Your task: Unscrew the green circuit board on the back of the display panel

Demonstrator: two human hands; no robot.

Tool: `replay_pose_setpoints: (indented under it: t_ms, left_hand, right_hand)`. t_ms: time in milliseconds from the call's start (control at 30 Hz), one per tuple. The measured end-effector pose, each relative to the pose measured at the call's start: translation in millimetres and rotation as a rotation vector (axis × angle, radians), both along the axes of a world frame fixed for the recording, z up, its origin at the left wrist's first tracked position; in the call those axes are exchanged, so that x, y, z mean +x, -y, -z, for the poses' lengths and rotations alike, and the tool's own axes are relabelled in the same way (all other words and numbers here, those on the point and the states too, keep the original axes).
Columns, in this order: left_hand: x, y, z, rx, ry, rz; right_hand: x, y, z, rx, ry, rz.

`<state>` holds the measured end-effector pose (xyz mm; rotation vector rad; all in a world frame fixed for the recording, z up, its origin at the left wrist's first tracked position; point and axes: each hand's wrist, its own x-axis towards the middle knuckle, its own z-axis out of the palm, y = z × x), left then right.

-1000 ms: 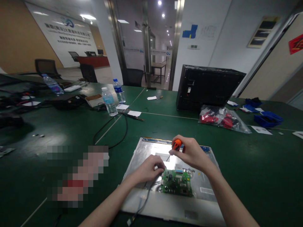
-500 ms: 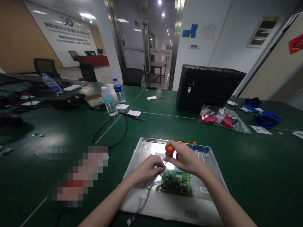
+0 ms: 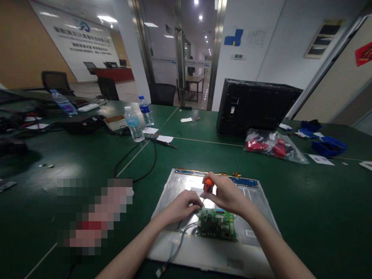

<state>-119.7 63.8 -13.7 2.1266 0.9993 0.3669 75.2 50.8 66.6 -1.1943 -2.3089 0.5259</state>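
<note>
A silver metal display panel (image 3: 252, 201) lies back-up on the green table in front of me. A small green circuit board (image 3: 216, 224) sits on its near middle. My right hand (image 3: 226, 195) is closed round an orange-handled screwdriver (image 3: 207, 185), held nearly upright with its tip at the board's far left corner. My left hand (image 3: 181, 207) pinches at that same corner, fingers curled beside the screwdriver tip; what it pinches is too small to make out. Grey wires (image 3: 178, 242) run from the board toward the panel's near edge.
A black monitor casing (image 3: 255, 106) stands behind the panel, with a clear bag of red parts (image 3: 271, 145) before it. Two water bottles (image 3: 134, 124), a black cable (image 3: 136, 155) and papers lie at the left. Blue cloths (image 3: 328, 145) lie at the far right.
My right hand brought the screwdriver down and left, from tilted over the panel's far edge to nearly upright at the board's corner. My left hand stayed put.
</note>
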Motion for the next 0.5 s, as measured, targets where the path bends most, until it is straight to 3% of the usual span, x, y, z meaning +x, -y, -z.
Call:
replay_pose_setpoints:
  t_ms: [300,500]
  left_hand:
    - [-1,0,0.2,-0.009,0.018,0.009]
    - [-2,1,0.8,0.014,0.025,0.006]
  right_hand:
    - [-3,-3,11.1,0.082,0.068,0.021]
    - [-3,5,2.8,0.137,0.1,-0.053]
